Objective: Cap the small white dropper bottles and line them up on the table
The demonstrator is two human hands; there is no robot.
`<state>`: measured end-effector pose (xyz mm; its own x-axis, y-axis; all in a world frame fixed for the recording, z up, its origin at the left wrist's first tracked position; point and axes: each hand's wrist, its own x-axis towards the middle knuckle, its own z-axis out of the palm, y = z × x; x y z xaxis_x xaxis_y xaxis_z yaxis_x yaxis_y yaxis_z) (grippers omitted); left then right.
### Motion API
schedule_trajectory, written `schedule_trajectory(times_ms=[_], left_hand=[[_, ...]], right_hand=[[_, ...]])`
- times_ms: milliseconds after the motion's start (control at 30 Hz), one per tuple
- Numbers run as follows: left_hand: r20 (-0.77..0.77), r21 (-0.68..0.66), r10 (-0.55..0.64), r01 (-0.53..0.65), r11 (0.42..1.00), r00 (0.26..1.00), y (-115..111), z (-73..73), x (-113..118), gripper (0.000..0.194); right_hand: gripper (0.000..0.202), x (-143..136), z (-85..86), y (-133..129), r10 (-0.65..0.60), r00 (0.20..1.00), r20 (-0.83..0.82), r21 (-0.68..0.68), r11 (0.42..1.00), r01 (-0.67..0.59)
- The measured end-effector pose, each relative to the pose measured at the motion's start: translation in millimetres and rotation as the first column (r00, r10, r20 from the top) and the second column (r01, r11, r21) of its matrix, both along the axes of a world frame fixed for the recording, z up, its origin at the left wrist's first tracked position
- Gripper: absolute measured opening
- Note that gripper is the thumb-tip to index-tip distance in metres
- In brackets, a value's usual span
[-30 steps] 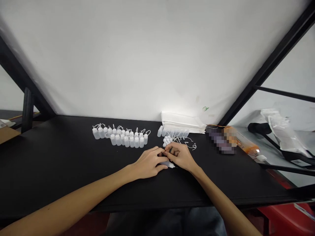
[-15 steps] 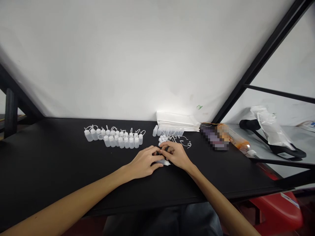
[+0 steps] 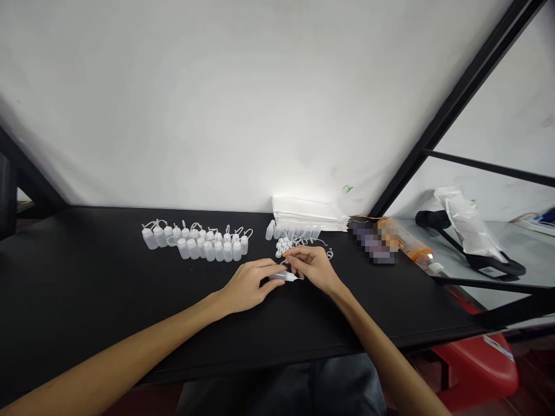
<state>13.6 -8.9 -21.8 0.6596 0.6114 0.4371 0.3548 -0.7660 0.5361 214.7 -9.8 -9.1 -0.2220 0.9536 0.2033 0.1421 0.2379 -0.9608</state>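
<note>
Between thumb and fingers, my left hand (image 3: 254,284) grips a small translucent squeeze bottle (image 3: 282,276) lying on its side, its white nozzle pointing right. Close by on the right, my right hand (image 3: 313,268) has its thumb and index finger pinched at a thin white strap (image 3: 285,262) just above the bottle. The fingertips partly hide the strap's ends. Just beyond the right hand lies a cluster of small white caps (image 3: 282,245) with loose straps. To the left stand rows of similar bottles (image 3: 210,251) with white tops and looped straps.
A stack of white sheets or bags (image 3: 310,212) lies against the wall, with several uncapped-looking bottles (image 3: 303,232) before it. An orange-labelled drink bottle (image 3: 410,242) rests at the right beside a black frame post (image 3: 437,127). A red stool (image 3: 481,370) is below the table.
The nozzle and more of the small bottle show now. My left fingers have shifted along it, and my right hand has drawn slightly up from it. The view has shifted slightly.
</note>
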Motion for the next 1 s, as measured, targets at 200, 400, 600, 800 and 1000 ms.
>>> schedule_trajectory(times_ms=[200,400,600,800,1000], left_hand=[[0.096,-0.098,0.013,-0.003,0.995,0.995,-1.2,-2.2,-0.4,0.035],[0.169,-0.189,0.057,-0.025,0.982,0.984,-2.4,-2.1,0.1,0.058],[0.192,-0.204,0.092,-0.052,0.978,0.977,-1.5,-1.0,1.2,0.043],[0.161,-0.241,0.076,-0.035,0.97,0.984,-0.3,0.4,1.4,0.04],[0.133,-0.301,0.073,-0.03,0.953,0.988,-2.1,5.7,1.5,0.038]], right_hand=[[0.03,2.9,3.9,0.7,0.0,0.99,-0.142,-0.12,0.993,-0.017],[0.029,4.2,6.0,1.7,-0.069,0.989,-0.128,-0.097,0.994,0.057],[0.033,3.2,6.4,1.3,-0.034,0.989,-0.147,-0.104,0.994,0.018],[0.033,2.6,6.9,0.5,-0.011,0.984,-0.178,-0.097,0.995,-0.006],[0.03,2.3,8.4,-1.2,-0.002,0.977,-0.213,-0.084,0.996,-0.016]])
